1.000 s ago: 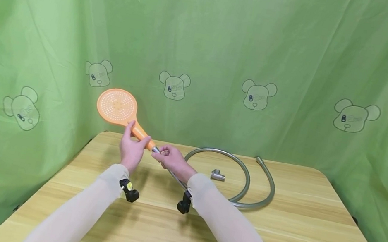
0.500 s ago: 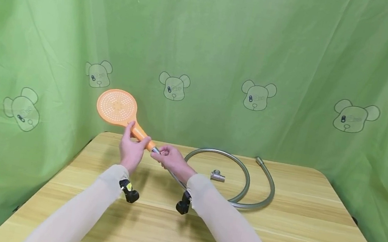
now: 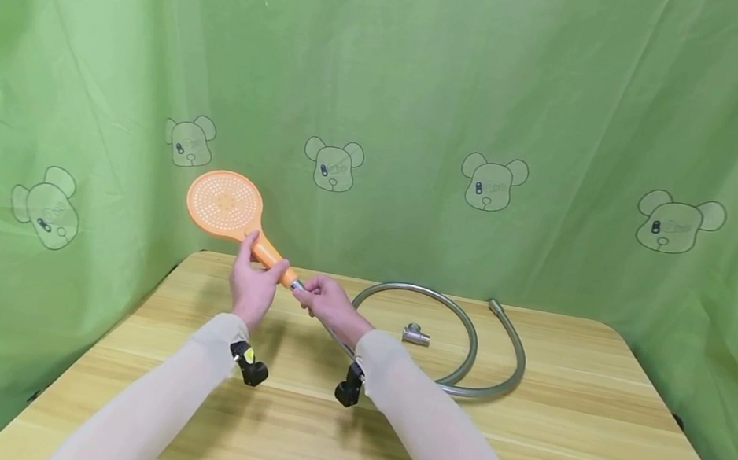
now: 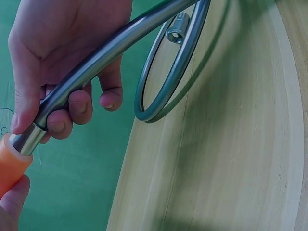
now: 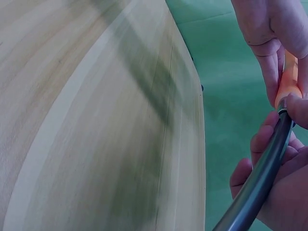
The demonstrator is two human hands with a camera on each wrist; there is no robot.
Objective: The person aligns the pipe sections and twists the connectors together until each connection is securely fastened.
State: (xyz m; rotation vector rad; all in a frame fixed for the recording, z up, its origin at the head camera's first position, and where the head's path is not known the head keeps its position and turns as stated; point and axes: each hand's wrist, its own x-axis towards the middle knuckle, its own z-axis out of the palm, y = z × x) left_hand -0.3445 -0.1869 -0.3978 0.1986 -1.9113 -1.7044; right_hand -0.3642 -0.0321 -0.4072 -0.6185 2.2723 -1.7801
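Shower head (image 3: 225,203), orange and round, held up off the table (image 3: 562,426), tilted, dotted side showing, near the back left corner in the head view. Left hand (image 3: 253,286) around the orange handle, thumb and fingers clamped on it. Right hand (image 3: 331,308) just beside, thumb and some fingertips pinching the end of the gray hose (image 4: 103,57), by its shiny metal collar (image 4: 32,138). Collar touching the bottom of the handle; hard to tell how far in. Rest of the hose curled on the wood, loose end at the back. Small metal pipe piece (image 3: 416,336) lying near the loop. Green curtain (image 3: 400,68) with bear faces behind.
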